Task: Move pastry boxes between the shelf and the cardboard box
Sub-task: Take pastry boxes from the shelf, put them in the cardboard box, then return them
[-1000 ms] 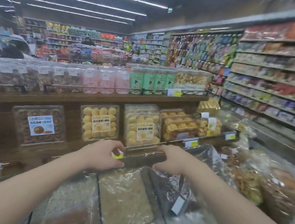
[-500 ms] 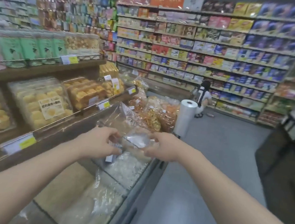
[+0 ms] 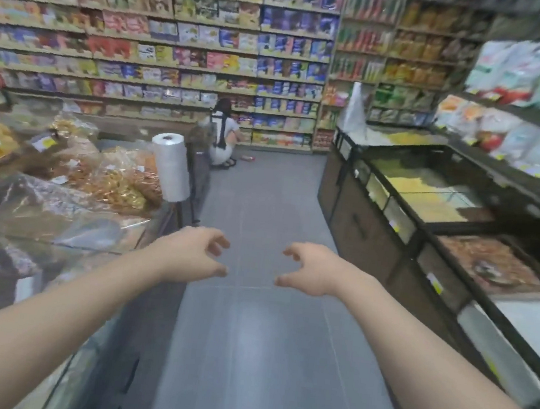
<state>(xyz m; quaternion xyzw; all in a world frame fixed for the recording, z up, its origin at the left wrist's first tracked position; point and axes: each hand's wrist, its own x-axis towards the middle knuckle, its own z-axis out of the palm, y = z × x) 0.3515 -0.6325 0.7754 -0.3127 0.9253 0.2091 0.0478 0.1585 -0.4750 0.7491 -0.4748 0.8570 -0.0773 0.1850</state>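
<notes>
Left hand (image 3: 189, 254) and right hand (image 3: 313, 269): fingers loosely curled, seemingly empty, over smooth grey floor (image 3: 251, 353).

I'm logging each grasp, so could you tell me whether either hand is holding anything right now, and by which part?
Nothing is held. The left hand and right hand hang over the floor, fingers loosely curled round empty air.

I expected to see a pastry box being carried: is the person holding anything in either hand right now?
No: the left hand and right hand hang over the bare grey floor with loosely curled fingers and nothing between them.
</notes>
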